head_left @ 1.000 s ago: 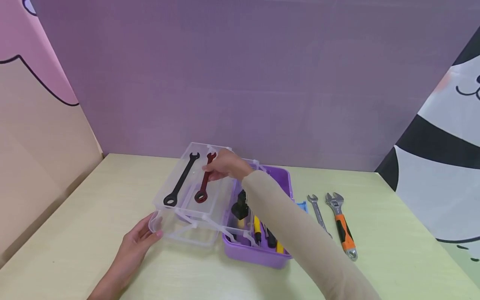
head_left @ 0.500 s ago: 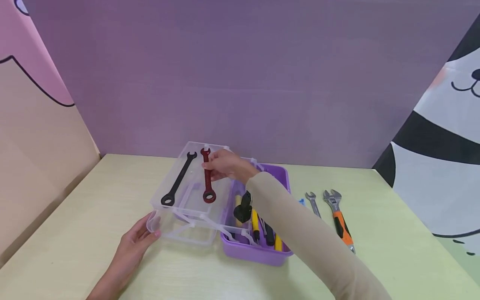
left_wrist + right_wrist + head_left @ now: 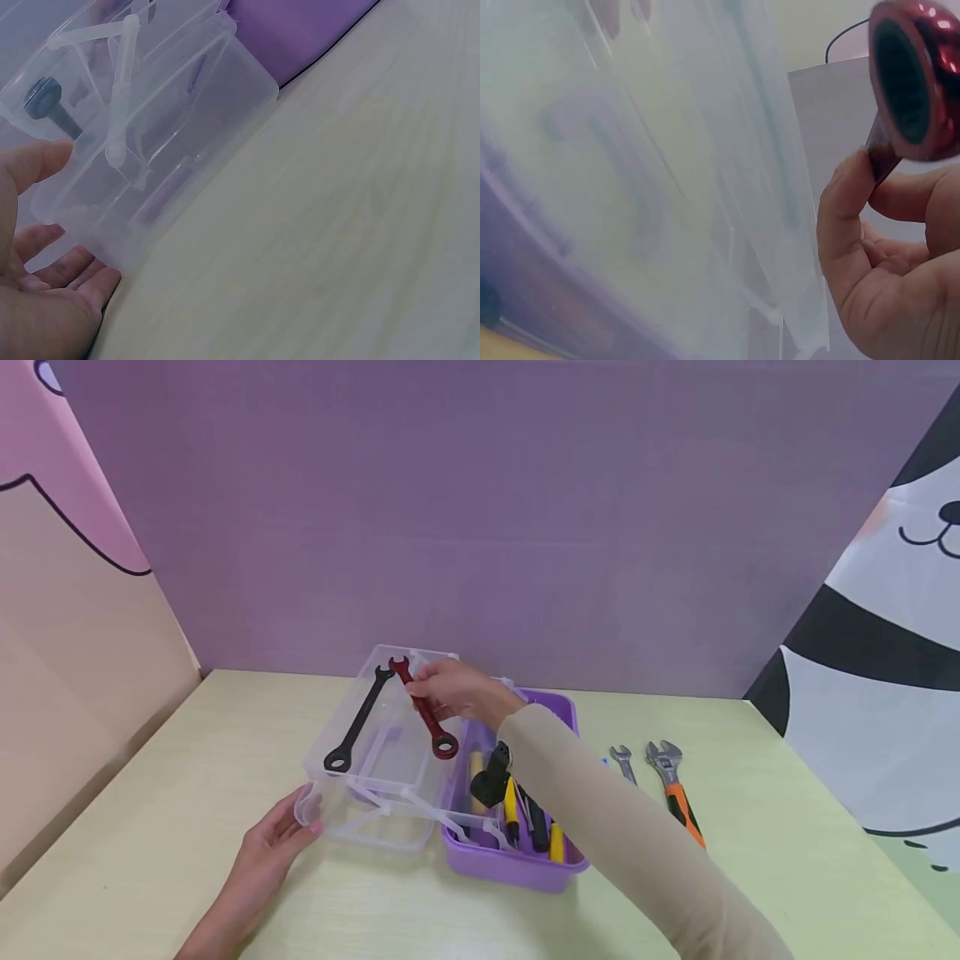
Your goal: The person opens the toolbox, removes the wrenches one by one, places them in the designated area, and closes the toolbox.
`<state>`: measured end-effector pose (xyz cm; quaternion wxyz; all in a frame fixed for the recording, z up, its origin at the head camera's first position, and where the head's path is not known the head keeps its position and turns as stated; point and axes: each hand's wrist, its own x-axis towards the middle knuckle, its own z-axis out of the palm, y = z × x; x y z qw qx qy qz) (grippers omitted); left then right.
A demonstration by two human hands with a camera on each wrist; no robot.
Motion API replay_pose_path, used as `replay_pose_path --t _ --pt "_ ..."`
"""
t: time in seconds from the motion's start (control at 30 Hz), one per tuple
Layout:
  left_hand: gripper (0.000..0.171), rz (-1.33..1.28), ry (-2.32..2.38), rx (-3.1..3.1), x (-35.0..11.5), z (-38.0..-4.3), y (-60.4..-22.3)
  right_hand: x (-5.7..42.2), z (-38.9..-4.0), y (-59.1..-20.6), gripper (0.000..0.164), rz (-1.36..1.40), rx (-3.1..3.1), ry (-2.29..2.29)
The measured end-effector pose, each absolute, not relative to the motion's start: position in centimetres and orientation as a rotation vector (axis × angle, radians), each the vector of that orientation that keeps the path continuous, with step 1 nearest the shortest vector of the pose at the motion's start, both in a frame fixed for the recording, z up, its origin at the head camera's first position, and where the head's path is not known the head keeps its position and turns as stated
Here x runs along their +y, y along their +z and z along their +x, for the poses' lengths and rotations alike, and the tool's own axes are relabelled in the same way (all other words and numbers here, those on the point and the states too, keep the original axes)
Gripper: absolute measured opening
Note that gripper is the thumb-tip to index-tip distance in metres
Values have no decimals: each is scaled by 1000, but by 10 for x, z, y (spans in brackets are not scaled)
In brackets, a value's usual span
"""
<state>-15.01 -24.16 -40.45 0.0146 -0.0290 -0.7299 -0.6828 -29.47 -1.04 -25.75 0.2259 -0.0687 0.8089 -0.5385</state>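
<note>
In my right hand (image 3: 450, 689) is a red combination wrench (image 3: 426, 714), pinched by the shaft over the clear tray (image 3: 401, 772). Its ring end points down and right, and looms large in the right wrist view. A black combination wrench (image 3: 358, 722) lies in the tray's left part. My left hand (image 3: 273, 839) holds the rounded left end of the clear lid (image 3: 360, 835) below the tray, thumb in front and fingers behind. The tray is joined by white hinged arms to the purple toolbox (image 3: 510, 872) at its right.
Inside the toolbox are yellow-handled (image 3: 512, 810) and black-handled tools. To the right on the table lie a small silver wrench (image 3: 622, 762) and an orange-handled adjustable wrench (image 3: 675, 789), both partly behind the right sleeve. A purple backdrop (image 3: 480, 527) stands behind the table.
The red wrench has been turned in my right hand: its ring end has swung right and its open end left, toward the black wrench. My left hand keeps its place on the lid.
</note>
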Motion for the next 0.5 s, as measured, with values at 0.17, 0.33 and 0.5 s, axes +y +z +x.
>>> replay_pose_path --t 0.17,0.33,0.5 --pt "62 -74 -2130 -2285 -242 -151 -404 -8 -294 -255 28 -164 2236 -1501" --pt "61 -74 -2130 -2282 -241 -153 -404 2 -298 -254 29 -147 2206 -1553" --pt "61 -87 -2129 -2281 -241 -156 -404 15 -301 -255 25 -89 2185 -1598"
